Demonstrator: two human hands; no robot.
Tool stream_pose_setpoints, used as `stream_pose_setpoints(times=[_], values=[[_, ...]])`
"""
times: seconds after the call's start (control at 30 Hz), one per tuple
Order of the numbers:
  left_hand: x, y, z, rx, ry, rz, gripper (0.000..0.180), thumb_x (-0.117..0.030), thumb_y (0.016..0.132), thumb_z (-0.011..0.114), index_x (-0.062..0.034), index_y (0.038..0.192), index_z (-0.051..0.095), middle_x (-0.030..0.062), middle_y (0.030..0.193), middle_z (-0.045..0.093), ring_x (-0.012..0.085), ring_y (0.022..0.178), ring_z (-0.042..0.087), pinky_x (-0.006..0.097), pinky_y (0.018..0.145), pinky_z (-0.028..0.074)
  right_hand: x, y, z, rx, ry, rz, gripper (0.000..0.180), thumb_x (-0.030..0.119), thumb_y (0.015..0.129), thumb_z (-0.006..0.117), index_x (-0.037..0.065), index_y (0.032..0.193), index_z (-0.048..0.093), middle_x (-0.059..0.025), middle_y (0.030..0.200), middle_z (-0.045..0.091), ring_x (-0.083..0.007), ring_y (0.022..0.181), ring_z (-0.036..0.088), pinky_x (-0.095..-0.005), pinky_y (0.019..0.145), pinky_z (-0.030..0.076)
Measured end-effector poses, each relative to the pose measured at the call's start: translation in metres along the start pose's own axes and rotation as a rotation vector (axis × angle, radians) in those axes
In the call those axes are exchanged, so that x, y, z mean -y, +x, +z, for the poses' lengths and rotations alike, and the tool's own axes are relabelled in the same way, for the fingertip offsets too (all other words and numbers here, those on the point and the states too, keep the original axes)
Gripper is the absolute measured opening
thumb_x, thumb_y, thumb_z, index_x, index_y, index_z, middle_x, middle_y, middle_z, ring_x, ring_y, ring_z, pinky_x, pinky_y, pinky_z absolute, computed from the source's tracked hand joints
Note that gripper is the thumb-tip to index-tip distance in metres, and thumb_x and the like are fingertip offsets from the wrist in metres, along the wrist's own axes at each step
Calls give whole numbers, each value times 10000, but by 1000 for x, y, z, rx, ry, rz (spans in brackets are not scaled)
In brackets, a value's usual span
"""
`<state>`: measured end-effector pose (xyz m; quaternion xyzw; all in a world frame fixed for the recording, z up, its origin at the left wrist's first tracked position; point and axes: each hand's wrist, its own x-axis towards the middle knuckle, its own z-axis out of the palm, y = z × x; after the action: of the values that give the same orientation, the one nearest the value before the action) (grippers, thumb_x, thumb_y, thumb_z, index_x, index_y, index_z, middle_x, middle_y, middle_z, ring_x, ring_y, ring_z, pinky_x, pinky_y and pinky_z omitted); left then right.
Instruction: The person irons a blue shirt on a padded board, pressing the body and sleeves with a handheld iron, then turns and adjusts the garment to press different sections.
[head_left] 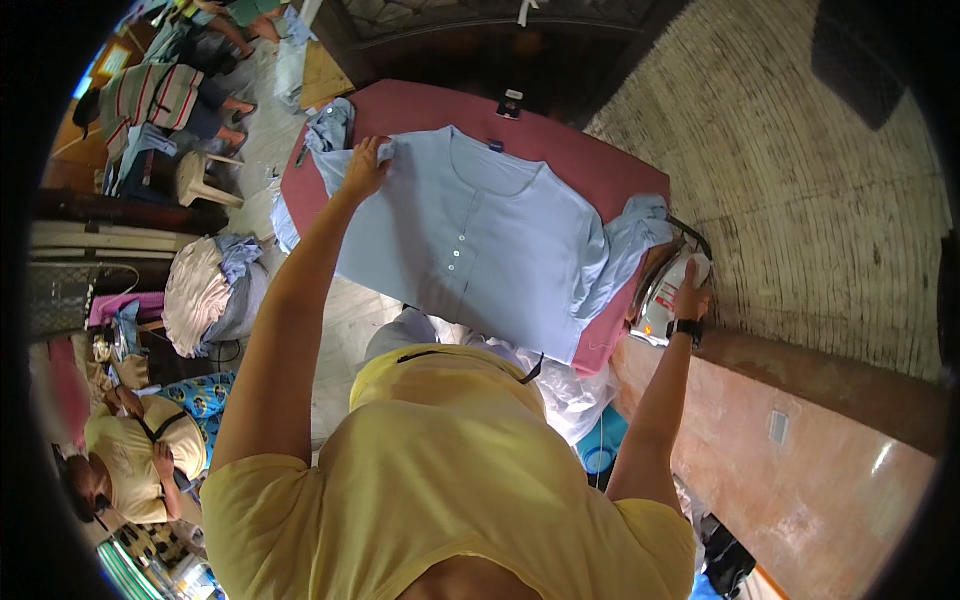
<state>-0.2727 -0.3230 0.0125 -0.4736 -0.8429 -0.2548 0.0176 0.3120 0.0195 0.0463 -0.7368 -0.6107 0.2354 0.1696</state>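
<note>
A light blue shirt (500, 235) with a round neckline and a short row of white buttons lies spread over a dark pink padded ironing board (420, 105). My left hand (368, 168) is at the shirt's upper left shoulder, its fingers closed on the cloth. The left sleeve is bunched beyond that hand; the right sleeve lies crumpled toward the board's right end. There, my right hand (692, 293) is wrapped around the handle of a white and silver clothes iron (655, 312), beside the shirt rather than on it. An orange light glows on the iron.
A small dark box (510, 104) sits at the board's far edge. To the left are a heaped bundle of clothes (205, 300), a plastic stool (205, 178), a seated person (140, 440) and others further back. A stone ledge (790, 430) and textured wall flank the right.
</note>
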Motion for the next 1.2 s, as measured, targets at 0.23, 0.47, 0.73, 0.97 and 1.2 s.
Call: stream_pose_setpoints(times=[0.23, 0.47, 0.73, 0.97, 1.2], values=[[-5, 12, 12, 58, -129, -121, 446, -52, 801, 678, -74, 1226, 541, 198, 1239, 560, 405, 1192, 506, 447, 1022, 410, -20, -3, 24, -427, -23, -409, 789, 699, 781, 653, -13, 1089, 514, -216, 1013, 563, -407, 1013, 538, -501, 878, 447], [-8, 23, 35, 61, -40, -99, 460, -90, 828, 667, -84, 1266, 529, 199, 1278, 531, 412, 1197, 512, 454, 1035, 417, 58, -25, 34, -379, -324, -765, 485, 322, 845, 678, 62, 1224, 524, -194, 1178, 500, -401, 1071, 480, -542, 910, 401], [-10, 36, 24, 132, 30, -203, 419, -106, 836, 665, -105, 1240, 553, 186, 1271, 547, 397, 1190, 525, 459, 975, 457, 127, 9, 89, 207, -741, -620, 752, 130, 783, 697, 200, 1450, 357, -176, 1434, 394, -430, 1260, 445, -532, 1023, 416], [-1, 16, 7, -34, -301, -117, 181, -92, 866, 641, -53, 1039, 605, 186, 996, 647, 384, 912, 633, 449, 776, 501, 119, 21, 85, 225, -713, -652, 489, 207, 777, 739, 51, 1205, 562, -224, 1157, 600, -446, 1137, 549, -513, 939, 480], [-60, -24, -67, -380, -647, -230, 141, -56, 889, 623, -22, 1019, 580, 163, 843, 608, 295, 758, 608, 367, 674, 473, 80, -6, 31, -293, -100, -692, 368, 212, 784, 697, -16, 1040, 564, -226, 958, 632, -439, 846, 615, -529, 724, 479]])
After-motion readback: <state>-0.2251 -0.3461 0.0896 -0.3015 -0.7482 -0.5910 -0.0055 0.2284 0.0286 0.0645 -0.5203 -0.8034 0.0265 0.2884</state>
